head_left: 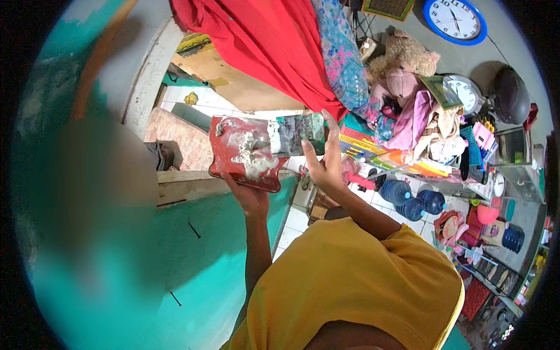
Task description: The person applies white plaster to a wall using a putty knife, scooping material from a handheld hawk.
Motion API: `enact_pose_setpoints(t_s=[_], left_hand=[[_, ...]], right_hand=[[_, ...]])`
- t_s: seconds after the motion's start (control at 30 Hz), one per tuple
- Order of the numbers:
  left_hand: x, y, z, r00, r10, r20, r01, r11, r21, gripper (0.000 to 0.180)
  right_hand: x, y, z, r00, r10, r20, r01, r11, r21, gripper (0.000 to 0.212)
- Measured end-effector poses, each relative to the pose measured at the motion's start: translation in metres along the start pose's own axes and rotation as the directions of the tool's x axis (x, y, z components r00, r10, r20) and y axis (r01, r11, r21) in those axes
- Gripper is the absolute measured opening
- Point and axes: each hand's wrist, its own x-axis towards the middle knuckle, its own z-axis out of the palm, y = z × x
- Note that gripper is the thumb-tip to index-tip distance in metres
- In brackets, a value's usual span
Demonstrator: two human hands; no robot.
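Both hands out in front, just past the corner of a green wall [233,233]. Left hand [249,197] is supporting a red tray [224,146] from below, thumb lying at its lower edge; the other fingers are hiding underneath, so their spread I cannot tell. Right hand [328,166] is pinching the right end of a dark, flat scraper [296,135], thumb on the near face, one finger stretching up along the end; the fingers behind are not showing.

Key relation: the tray is lying left of the right fingertips, the scraper bridging between. The scraper's long axis is running roughly left to right, its far end overlapping the tray's right side; firm contact, cannot tell. Left hand is nearer the tray.

Tray: wavy rim, face turning towards the eye, white paste [256,165] smearing unevenly across it, thick in lumps. More paste is coating the scraper's left end. A red cloth [262,52] is hanging beyond.
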Motion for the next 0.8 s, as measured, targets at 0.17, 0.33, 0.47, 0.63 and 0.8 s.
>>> enact_pose_setpoints(t_s=[0.17,0.33,0.47,0.63,0.8], left_hand=[[-0.012,-0.012,-0.013,0.999,-0.032,-0.039,0.032,0.999,-0.018,0.066],[-0.012,-0.002,-0.018,0.993,-0.099,0.058,0.102,0.994,-0.049,0.067],[0.001,-0.002,-0.019,0.997,-0.045,0.067,0.050,0.997,-0.067,0.069],[-0.005,-0.003,-0.021,0.998,-0.064,-0.004,0.063,0.992,-0.107,0.072],[0.002,-0.012,-0.018,0.999,-0.020,-0.045,0.016,0.996,-0.091,0.072]], right_hand=[[-0.026,0.005,-0.008,0.941,0.290,0.173,-0.323,0.921,0.216,0.052],[-0.028,0.005,-0.018,0.758,0.579,0.300,-0.585,0.807,-0.082,0.032],[-0.016,-0.012,-0.012,0.564,0.755,0.333,-0.813,0.578,0.067,0.058],[-0.034,0.020,-0.017,0.850,0.196,0.490,-0.087,0.968,-0.236,0.038],[-0.015,0.007,-0.009,0.636,0.623,0.456,-0.772,0.529,0.354,0.020]])
